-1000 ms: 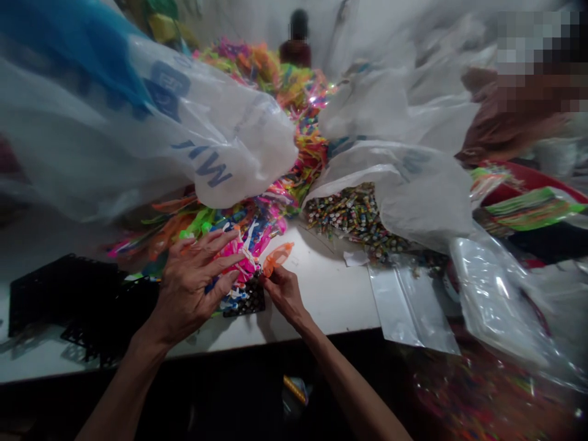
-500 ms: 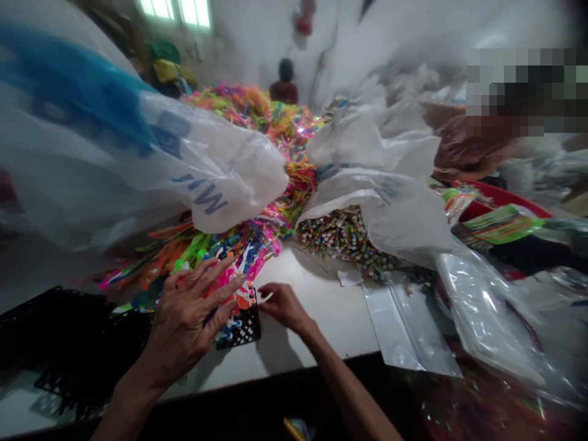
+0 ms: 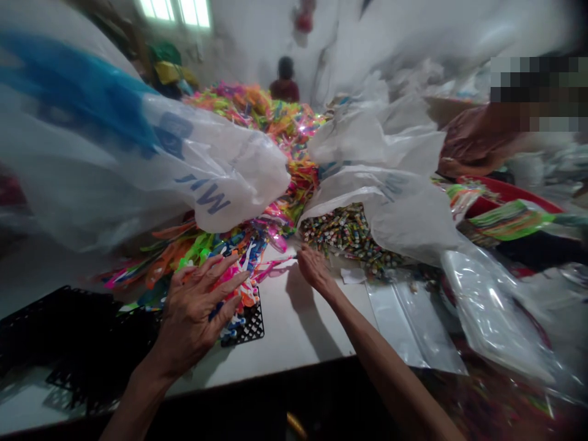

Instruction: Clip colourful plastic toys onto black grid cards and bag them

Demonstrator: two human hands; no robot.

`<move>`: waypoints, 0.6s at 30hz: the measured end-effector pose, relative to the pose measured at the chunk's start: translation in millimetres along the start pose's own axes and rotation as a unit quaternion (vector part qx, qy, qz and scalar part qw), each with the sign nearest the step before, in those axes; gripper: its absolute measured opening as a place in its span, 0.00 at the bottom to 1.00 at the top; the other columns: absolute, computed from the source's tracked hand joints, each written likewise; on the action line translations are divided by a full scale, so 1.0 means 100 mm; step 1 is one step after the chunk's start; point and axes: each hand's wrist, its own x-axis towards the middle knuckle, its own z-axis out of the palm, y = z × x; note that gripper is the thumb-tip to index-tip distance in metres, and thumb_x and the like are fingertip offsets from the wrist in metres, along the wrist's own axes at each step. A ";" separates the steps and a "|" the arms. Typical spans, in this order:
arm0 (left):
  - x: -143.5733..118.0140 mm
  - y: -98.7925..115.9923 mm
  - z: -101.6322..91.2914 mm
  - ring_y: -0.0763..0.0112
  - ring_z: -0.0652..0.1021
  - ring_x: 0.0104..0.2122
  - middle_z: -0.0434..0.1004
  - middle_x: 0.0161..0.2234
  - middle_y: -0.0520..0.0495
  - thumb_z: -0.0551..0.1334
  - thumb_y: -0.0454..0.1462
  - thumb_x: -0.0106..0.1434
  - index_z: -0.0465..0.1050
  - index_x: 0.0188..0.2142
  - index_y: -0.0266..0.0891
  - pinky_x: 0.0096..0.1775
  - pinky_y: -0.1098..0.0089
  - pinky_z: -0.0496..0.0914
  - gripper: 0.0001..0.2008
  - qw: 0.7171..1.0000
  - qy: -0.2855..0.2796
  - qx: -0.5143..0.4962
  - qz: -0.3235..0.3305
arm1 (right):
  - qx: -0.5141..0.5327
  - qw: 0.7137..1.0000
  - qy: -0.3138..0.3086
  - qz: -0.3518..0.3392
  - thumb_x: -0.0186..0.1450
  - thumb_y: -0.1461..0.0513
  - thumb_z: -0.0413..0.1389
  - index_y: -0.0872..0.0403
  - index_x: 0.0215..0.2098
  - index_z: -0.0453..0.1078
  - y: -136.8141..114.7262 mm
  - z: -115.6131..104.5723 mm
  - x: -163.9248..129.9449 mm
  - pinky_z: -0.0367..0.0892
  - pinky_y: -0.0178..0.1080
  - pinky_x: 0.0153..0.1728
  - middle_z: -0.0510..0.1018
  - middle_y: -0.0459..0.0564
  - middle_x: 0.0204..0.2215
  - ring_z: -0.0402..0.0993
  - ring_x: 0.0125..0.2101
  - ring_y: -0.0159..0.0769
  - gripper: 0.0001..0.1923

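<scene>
My left hand lies with fingers spread over brightly coloured soft plastic pieces on a black perforated plastic tray. Pink, orange, white and blue bits show between and beyond its fingers. To the right, my right hand is closed, its fingertips pinching the end of a thin pink strip. That strip stretches above the white table back to the coloured pieces near my left hand. What the pieces are exactly is too blurred to tell.
Dark stacked perforated trays stand at left. Large white plastic bags flank a colourful heap. Small multicoloured sticks spill from a bag on the right, near clear plastic bags. Another person sits beyond a red basin.
My right hand has moved right and away from the tray's edge, drawing the pink strip out with it. The left hand stays spread in nearly the same place.
</scene>
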 end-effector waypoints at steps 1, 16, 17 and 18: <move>0.00 0.00 0.00 0.54 0.64 0.58 0.64 0.59 0.50 0.53 0.42 0.66 0.61 0.58 0.53 0.53 0.51 0.57 0.20 1.000 -0.001 -0.002 -0.002 | 0.018 1.000 0.001 0.014 0.62 0.71 0.48 0.58 0.34 0.75 0.08 -0.01 -0.12 0.60 0.35 0.30 0.76 0.57 0.37 0.71 0.33 0.39 0.13; 0.00 0.03 0.00 0.55 0.64 0.59 0.63 0.60 0.49 0.54 0.41 0.66 0.62 0.57 0.52 0.54 0.51 0.55 0.20 1.000 0.004 0.004 -0.011 | 0.620 0.777 -0.088 0.064 0.51 0.62 0.59 0.56 0.27 0.66 -0.38 0.22 -0.94 0.56 0.29 0.19 0.66 0.40 0.21 0.59 0.19 0.26 0.07; 0.00 0.03 0.00 0.56 0.64 0.59 0.63 0.60 0.49 0.54 0.41 0.66 0.62 0.57 0.52 0.53 0.51 0.55 0.20 1.000 0.002 0.005 -0.011 | 0.611 0.786 -0.070 0.070 0.51 0.62 0.59 0.55 0.26 0.65 -0.42 0.23 -0.95 0.56 0.29 0.20 0.66 0.40 0.21 0.60 0.20 0.26 0.07; 0.01 0.04 0.00 0.56 0.64 0.58 0.63 0.60 0.49 0.54 0.41 0.66 0.62 0.57 0.52 0.53 0.51 0.55 0.19 1.000 0.001 0.005 -0.011 | 0.602 0.793 -0.052 0.076 0.51 0.62 0.59 0.55 0.25 0.64 -0.47 0.25 -0.95 0.56 0.30 0.20 0.66 0.40 0.21 0.60 0.21 0.27 0.08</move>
